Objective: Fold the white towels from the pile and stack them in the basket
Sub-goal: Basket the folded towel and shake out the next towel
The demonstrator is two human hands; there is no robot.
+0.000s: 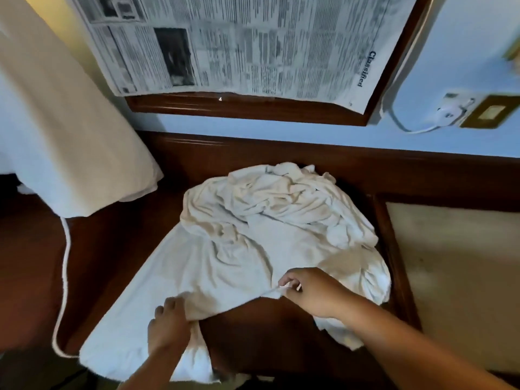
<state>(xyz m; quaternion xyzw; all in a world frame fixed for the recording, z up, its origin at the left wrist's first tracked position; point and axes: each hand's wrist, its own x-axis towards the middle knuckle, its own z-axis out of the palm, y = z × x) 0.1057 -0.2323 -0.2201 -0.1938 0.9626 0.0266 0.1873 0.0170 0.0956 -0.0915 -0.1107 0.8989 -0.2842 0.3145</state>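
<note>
1. The right hand (312, 294) reaches in from the lower right. Its thumb and forefinger are closed in a pinch on the near edge of a flat-lying white cloth towel (225, 266), lifting a small tab of the hem. The other fingers are loosely curled.
2. The left hand (168, 327) comes in from the bottom centre. Its fingers are bent down over a gathered fold of the same towel's near edge and grip it. The view is somewhat blurred there.
3. Two hands are in view, both on this one towel and apart from each other along its front edge. The edge runs taut between them.
4. The towel lies spread on a dark brown wooden table (267, 333), its left part reaching the table's near corner.
5. Behind it, and touching it, sits one pile of crumpled white towels (281, 204). How many towels are in the pile cannot be told.
6. To the left hangs one large white fabric sheet (56, 122), and one thin white cord (65, 271) runs down beside the table.
7. On the wall behind, one black-and-white newspaper sheet (239, 43) covers a dark wooden frame (247, 108).
8. At the far right, one white plug (447, 112) sits beside one brass wall plate (489, 112).
</note>
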